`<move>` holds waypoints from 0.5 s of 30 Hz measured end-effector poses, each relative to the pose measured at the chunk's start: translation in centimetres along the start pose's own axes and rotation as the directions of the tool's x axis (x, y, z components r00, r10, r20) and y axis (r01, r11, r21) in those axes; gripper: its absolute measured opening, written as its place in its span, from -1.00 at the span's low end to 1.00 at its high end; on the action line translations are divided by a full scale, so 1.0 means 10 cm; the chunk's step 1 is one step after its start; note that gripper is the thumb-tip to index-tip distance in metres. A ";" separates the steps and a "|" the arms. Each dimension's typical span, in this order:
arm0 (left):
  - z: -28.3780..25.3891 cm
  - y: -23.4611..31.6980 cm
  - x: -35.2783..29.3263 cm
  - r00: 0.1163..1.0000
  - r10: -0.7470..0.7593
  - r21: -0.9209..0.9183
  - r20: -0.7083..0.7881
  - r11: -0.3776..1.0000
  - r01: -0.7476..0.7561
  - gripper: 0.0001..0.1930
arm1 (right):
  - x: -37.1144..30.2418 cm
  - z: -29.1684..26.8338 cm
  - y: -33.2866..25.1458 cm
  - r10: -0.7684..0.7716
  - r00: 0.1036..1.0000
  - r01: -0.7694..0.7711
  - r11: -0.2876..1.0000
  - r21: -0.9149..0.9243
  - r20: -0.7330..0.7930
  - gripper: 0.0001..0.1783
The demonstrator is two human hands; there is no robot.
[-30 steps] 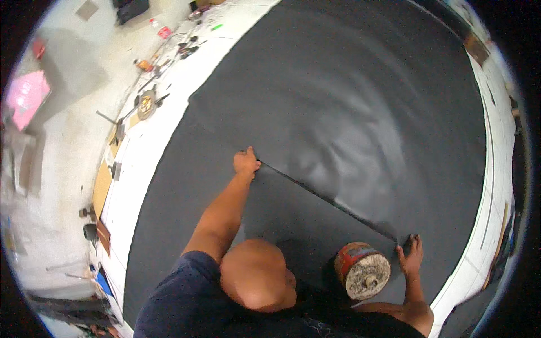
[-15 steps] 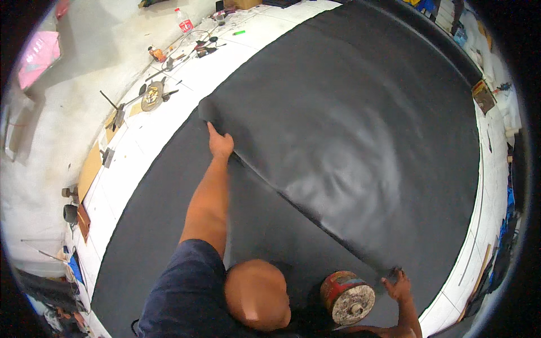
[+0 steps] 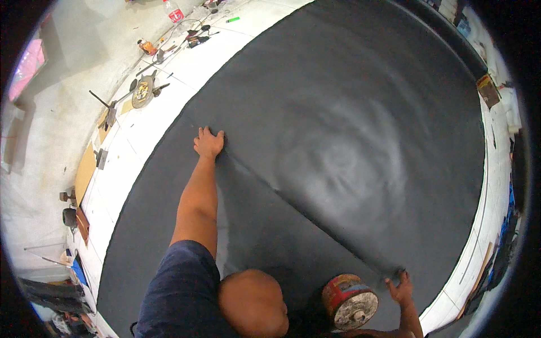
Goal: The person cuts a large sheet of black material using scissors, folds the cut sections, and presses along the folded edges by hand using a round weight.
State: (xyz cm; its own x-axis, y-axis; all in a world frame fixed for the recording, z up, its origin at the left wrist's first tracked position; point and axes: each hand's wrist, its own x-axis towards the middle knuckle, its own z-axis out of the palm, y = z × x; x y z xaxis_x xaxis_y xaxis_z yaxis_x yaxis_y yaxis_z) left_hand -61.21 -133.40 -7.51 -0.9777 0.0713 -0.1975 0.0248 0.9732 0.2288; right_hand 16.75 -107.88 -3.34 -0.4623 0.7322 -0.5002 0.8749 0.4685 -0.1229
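A large black sheet (image 3: 349,101) of smooth, leather-like material covers most of the floor. A diagonal ridge or edge crosses it between my two hands. At the ridge's upper left end, my left hand (image 3: 209,143) rests on the sheet with fingers spread. My right hand (image 3: 400,288) is at the lower right end, thumb apart from the fingers; its fingertips meet the dark material and are partly hard to make out. Just left of the right hand stands a round red tin (image 3: 349,301) with a pale, crusted lid.
White tiles (image 3: 143,132) border the sheet on the left. Along the wall lie tools, a flat cardboard piece (image 3: 86,176), a small orange bottle (image 3: 147,47) and a green lighter (image 3: 233,19). A bottle with a red label (image 3: 173,11) stands farther off. A box-like block (image 3: 488,91) sits at the right edge.
My left hand has let go of the turned-up corner and moved slightly down and left, fingers now spread. The raised flap there lies flat. My right hand stays almost in place.
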 end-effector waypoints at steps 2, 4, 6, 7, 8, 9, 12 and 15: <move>0.05 -0.01 -0.09 0.978 0.053 -0.184 -0.200 0.979 -0.091 -0.27 | 0.02 0.01 0.05 0.005 1.000 -0.004 0.995 0.103 -0.010 -0.13; 0.19 -0.04 -0.36 0.925 0.254 -0.160 -0.282 0.938 -0.306 -0.31 | 0.03 0.02 0.01 0.004 0.999 0.006 0.983 0.185 -0.053 -0.12; 0.42 0.05 -0.85 0.827 0.462 -0.141 -0.321 0.840 -0.524 -0.35 | 0.09 -0.06 -0.17 0.034 0.999 -0.029 0.990 0.139 -0.032 -0.08; 0.52 0.24 -1.28 0.727 0.656 -0.127 -0.201 0.719 -0.684 -0.39 | 0.09 -0.07 -0.14 0.092 0.996 -0.094 0.990 0.102 0.018 -0.05; 0.59 0.46 -1.70 0.569 0.818 -0.158 -0.085 0.552 -0.818 -0.42 | 0.03 0.12 0.20 0.041 0.987 -0.044 0.999 -0.019 -0.159 -0.13; 0.54 0.49 -1.96 0.542 0.839 -0.177 -0.039 0.528 -0.830 -0.42 | 0.12 0.08 0.04 0.060 0.988 -0.057 0.998 0.026 -0.143 -0.13; 0.55 0.61 -2.51 0.203 0.976 -0.155 0.077 0.213 -0.965 -0.42 | 0.31 -0.13 -0.12 0.014 0.996 -0.011 0.999 0.042 -0.088 -0.18; 0.69 0.81 -2.56 0.176 0.970 -0.109 0.168 0.196 -0.975 -0.39 | 0.30 -0.27 -0.13 0.006 0.993 -0.005 1.000 0.004 -0.120 -0.27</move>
State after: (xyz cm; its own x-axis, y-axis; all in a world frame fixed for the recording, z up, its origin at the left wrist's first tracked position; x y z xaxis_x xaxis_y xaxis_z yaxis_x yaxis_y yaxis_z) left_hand -34.56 -125.85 -7.22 -0.1131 0.9932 0.0273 0.9350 0.0971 0.3410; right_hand 13.84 -104.96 -2.35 -0.4714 0.7889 -0.3942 0.8778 0.4627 -0.1236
